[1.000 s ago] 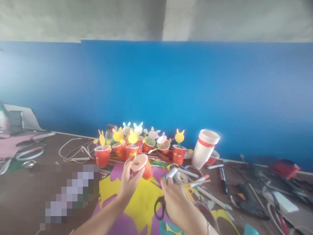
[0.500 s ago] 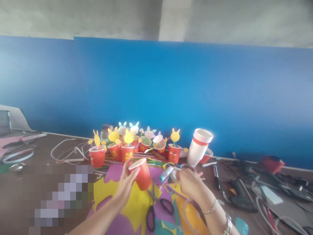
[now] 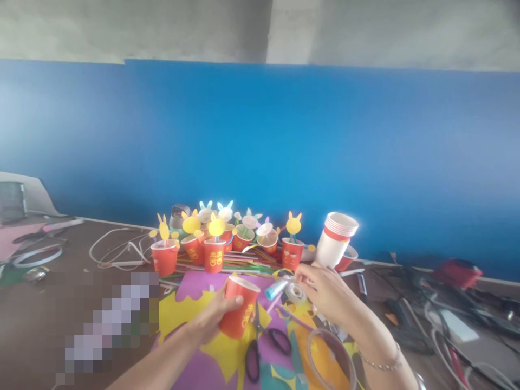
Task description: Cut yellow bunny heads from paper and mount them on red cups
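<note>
My left hand (image 3: 221,309) is closed around a red paper cup (image 3: 239,313) with gold print, thumb across its front. The cup is tilted slightly, above the coloured paper (image 3: 199,357) and beside black-handled scissors (image 3: 266,341). Over the right part of the paper hovers my right hand (image 3: 325,287), its bent fingers somewhat apart and nothing visible in them. Just left of those fingers lie a roll of clear tape (image 3: 295,292) and a blue-capped tube (image 3: 276,290). Behind my right hand stands a leaning stack of white cups (image 3: 335,238).
Several red cups with paper animal figures (image 3: 214,254) line the back, by a blue panel (image 3: 260,146). Coloured sticks (image 3: 239,265) lie before them. A clear coiled tube (image 3: 331,357) is at the front. Right are a glue gun (image 3: 406,319) and cables; white cable (image 3: 117,249) lies left.
My left hand has brought the cup lower and turned it, so its gold print shows. My right hand has lifted away from near the tape, its fingers loosening from a fist.
</note>
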A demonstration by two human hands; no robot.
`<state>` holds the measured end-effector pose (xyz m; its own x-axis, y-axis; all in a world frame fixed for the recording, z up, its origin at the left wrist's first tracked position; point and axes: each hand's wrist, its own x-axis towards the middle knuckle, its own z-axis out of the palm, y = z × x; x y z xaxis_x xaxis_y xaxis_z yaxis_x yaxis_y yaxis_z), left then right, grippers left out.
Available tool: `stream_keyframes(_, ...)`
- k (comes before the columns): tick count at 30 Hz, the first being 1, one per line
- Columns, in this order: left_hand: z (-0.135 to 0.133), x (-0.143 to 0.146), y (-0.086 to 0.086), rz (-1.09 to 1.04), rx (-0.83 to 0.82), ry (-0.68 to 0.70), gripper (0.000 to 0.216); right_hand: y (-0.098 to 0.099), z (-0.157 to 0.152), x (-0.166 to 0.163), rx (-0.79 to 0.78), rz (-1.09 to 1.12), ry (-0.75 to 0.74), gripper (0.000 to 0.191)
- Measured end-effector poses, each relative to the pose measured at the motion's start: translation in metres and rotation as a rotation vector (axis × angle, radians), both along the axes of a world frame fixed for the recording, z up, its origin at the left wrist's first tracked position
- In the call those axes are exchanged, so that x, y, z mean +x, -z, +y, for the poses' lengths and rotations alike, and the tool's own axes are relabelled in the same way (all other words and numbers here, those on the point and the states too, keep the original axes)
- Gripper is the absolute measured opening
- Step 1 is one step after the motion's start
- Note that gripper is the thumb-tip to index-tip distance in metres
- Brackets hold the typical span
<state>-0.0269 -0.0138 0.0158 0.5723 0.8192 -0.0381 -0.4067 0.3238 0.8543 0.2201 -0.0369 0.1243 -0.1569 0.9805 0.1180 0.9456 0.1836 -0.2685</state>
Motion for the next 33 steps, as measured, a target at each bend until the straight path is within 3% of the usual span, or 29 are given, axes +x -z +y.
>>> stream_keyframes(3, -0.001, -0.003, -0.002, -0.027, 0.049, 0.103, 0.052, 0.002, 0.002, -0.004, -0.066, 0.169, -0.132, 0.016)
stream_keyframes(6, -0.001, -0.005, -0.005, -0.037, 0.1, 0.16, 0.053, 0.007, 0.003, -0.007, -0.153, 0.273, -0.166, 0.016)
stream_keyframes(10, -0.001, -0.006, -0.003, -0.054, 0.073, 0.202, 0.05, 0.008, 0.0, -0.015, -0.155, 0.328, -0.214, 0.014)
stream_keyframes(17, -0.005, -0.008, 0.001, -0.037, 0.093, 0.145, 0.069, 0.002, -0.007, -0.028, -0.088, 0.309, -0.221, 0.016)
stream_keyframes(23, 0.002, -0.011, 0.003, 0.051, 0.203, 0.021, 0.059, -0.004, -0.012, -0.032, -0.054, 0.22, -0.215, 0.02)
stream_keyframes(27, 0.001, -0.013, 0.0, 0.083, 0.189, 0.072, 0.07, -0.006, -0.015, -0.035, -0.015, 0.21, -0.22, 0.024)
stream_keyframes(33, -0.002, -0.013, -0.006, 0.151, 0.199, 0.111, 0.066, -0.004, -0.02, -0.037, 0.009, 0.205, -0.248, 0.023)
